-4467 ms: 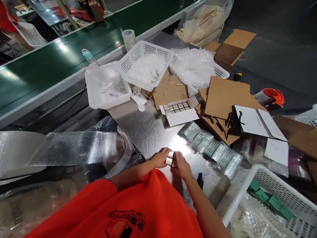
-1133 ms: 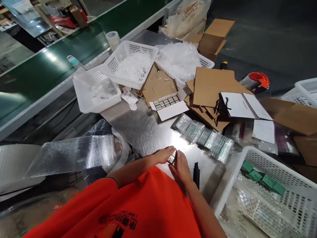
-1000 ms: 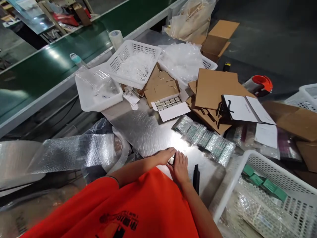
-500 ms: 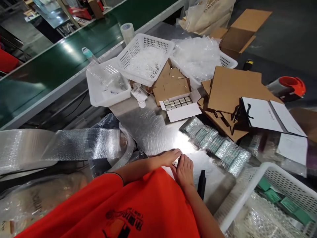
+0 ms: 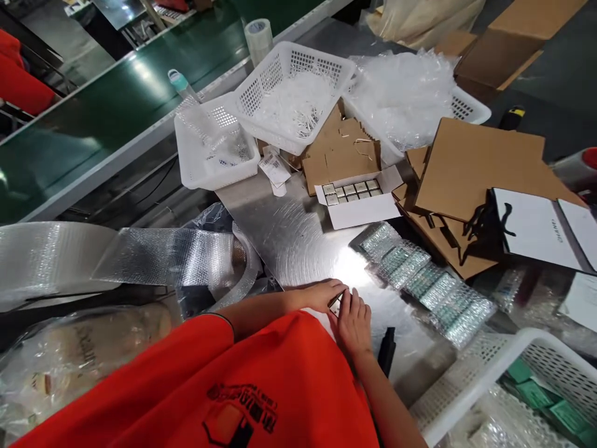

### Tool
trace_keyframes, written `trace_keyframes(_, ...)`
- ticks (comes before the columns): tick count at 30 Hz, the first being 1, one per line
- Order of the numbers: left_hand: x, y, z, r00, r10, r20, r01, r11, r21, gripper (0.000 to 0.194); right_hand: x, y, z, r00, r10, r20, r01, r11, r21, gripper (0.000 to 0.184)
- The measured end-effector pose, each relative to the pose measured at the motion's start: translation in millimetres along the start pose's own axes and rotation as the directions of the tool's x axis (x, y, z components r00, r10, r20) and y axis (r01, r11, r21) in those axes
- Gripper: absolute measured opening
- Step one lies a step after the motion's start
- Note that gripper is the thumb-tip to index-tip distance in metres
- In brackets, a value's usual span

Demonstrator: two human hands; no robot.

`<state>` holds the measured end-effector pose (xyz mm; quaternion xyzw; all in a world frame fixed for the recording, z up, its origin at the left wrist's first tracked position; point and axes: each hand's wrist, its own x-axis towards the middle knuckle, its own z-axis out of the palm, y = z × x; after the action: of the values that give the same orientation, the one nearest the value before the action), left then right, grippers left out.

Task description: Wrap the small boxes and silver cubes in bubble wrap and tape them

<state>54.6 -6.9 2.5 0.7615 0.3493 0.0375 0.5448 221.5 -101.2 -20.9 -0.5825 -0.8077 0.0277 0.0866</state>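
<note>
L hand [image 5: 323,295] & R hand [image 5: 356,320]: fingers clamped on boxes [image 5: 335,304] btwn them; blk tool [image 5: 386,352] nr R hand.

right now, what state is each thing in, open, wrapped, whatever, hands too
small pieces, held, mostly covered
left hand, curled on the small pieces
right hand, curled on the small pieces
white carton, open, loaded with two rows of blocks
green packs, wrapped in clear bubbled plastic
black-handled bag, lying flat
cardboard box, open
bubble wrap, partly unrolled
</note>
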Motion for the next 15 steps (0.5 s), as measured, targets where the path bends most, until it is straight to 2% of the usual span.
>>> trace_keyframes(4,1,4,-6.4,0.999,-0.025,0.048,0.026,1.0,-0.015,0.054,-3,1,3,1.0,-0.016,-0.027,0.015,1.0,-0.013,0.071)
trace_keyframes(6,1,5,-5.3,0.998,-0.061,0.016,0.062,0.998,-0.005,0.045,-2,-2,1,1.0,-0.013,-0.014,0.012,0.999,-0.035,0.07)
trace_keyframes(10,1,7,2.1,0.993,-0.095,-0.075,0.093,0.995,-0.04,0.039,2,-9,-6,1.0,0.001,0.0,-0.001,0.996,-0.09,0.066)
trace_keyframes(15,5,7,6.8,0.985,-0.131,-0.11,0.126,0.99,-0.056,0.032,4,-8,-7,0.999,0.014,-0.04,-0.016,0.999,-0.035,0.07)
